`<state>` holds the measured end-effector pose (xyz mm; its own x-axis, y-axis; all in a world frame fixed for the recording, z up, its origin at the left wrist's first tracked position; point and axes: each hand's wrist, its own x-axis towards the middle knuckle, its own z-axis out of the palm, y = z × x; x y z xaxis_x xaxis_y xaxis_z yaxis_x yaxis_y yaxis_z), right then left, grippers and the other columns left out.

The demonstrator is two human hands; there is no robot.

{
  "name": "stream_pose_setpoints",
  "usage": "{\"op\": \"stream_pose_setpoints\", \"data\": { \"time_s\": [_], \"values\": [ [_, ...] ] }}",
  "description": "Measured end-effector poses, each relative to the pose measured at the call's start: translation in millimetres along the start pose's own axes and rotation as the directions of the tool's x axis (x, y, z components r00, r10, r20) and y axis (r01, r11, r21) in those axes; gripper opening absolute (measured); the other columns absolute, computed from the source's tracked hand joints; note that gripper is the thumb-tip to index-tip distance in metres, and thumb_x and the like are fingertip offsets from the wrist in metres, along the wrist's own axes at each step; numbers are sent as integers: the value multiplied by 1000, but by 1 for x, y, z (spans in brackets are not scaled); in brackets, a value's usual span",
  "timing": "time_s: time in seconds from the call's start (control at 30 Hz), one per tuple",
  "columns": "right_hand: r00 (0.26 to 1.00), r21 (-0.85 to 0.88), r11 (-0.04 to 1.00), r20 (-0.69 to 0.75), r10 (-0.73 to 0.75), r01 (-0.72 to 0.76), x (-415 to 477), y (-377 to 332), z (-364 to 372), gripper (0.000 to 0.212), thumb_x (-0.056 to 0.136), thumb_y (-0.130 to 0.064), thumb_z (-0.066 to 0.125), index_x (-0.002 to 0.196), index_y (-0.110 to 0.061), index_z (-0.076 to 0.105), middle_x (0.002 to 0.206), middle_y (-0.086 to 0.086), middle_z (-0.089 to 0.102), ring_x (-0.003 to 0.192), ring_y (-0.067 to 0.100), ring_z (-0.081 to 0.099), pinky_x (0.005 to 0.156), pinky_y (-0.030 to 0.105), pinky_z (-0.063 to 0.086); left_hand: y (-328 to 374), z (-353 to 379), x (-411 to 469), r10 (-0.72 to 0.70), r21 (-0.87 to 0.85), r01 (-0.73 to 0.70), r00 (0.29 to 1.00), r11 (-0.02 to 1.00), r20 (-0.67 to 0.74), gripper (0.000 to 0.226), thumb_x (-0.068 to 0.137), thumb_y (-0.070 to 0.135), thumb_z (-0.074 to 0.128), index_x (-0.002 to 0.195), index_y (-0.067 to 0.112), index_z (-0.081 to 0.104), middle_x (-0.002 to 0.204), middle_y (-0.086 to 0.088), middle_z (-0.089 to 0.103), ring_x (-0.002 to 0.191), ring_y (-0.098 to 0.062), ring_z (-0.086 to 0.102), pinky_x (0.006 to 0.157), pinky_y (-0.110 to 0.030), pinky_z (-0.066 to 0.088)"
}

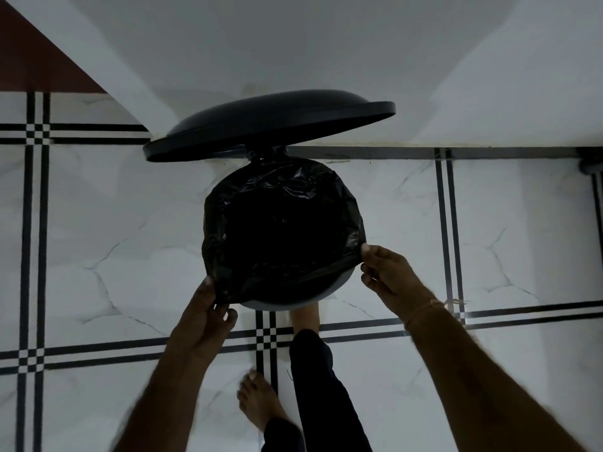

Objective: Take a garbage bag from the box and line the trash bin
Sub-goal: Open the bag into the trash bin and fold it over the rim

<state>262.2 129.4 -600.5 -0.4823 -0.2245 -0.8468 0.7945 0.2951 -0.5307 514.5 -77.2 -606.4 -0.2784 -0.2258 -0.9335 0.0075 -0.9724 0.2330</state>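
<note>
A round trash bin stands on the tiled floor with its black lid (pixel 270 125) tipped up at the back. A black garbage bag (pixel 280 230) sits in its mouth, folded over the far and side rim. The grey near rim (pixel 293 303) of the bin still shows below the bag's edge. My left hand (pixel 208 318) pinches the bag's edge at the near left. At the near right my right hand (pixel 388 272) grips the same edge, stretching it taut between the two. The box is not in view.
My right foot (pixel 306 316) is at the bin's base, where a pedal would be; my left foot (pixel 257 402) stands behind it. White walls (pixel 326 44) meet in a corner behind the bin. The floor (pixel 98 256) is white marble tile with black lines.
</note>
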Motion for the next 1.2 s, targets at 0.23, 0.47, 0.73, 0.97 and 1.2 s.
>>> {"op": "stream_pose_setpoints", "data": {
  "time_s": [0.23, 0.47, 0.73, 0.97, 1.2],
  "values": [
    [994, 224, 971, -47, 95, -82, -12, 5, 9, 25, 107, -26, 52, 85, -17, 62, 70, -7, 61, 43, 1, 46, 39, 14, 28, -12, 2, -1, 7, -11, -7, 1000, 1000, -10, 26, 97, 48, 56, 107, 27, 67, 100, 13, 78, 116, -6, 58, 106, -41, 35],
    [972, 336, 914, 130, 195, -228, -32, 29, 7, 25, 104, -40, 52, 91, -22, 64, 58, -12, 56, 43, 2, 43, 43, 13, 34, -19, 1, -12, -31, -11, 31, 999, 999, -5, 19, 99, 41, 58, 93, 27, 70, 89, 14, 74, 97, -9, 59, 85, -35, 43],
    [952, 399, 874, 236, 195, -277, -42, 62, 7, 30, 103, -36, 54, 92, -18, 76, 76, -5, 65, 53, 5, 56, 49, 17, 48, -34, 5, -11, -48, -100, 48, 999, 994, 4, 32, 102, 43, 52, 83, 23, 67, 59, 11, 56, 42, -2, 42, 40, -16, 37],
    [958, 587, 766, 254, 134, -263, -48, 85, 30, 42, 97, -31, 52, 79, -12, 84, 72, 0, 74, 54, 6, 67, 53, 18, 57, -41, -1, -13, -47, -231, 67, 995, 971, 91, 28, 106, 31, 46, 88, 18, 62, 72, 9, 66, 49, -1, 53, 40, -13, 41],
    [981, 676, 713, 96, 166, -187, -27, 96, 22, 37, 92, -26, 55, 69, -13, 81, 68, -5, 73, 49, 1, 64, 42, 12, 47, -45, 3, 11, -108, -182, 114, 993, 977, 43, 28, 107, 9, 38, 87, 15, 56, 58, 5, 59, 41, -2, 49, 36, -13, 38]
  ]
}}
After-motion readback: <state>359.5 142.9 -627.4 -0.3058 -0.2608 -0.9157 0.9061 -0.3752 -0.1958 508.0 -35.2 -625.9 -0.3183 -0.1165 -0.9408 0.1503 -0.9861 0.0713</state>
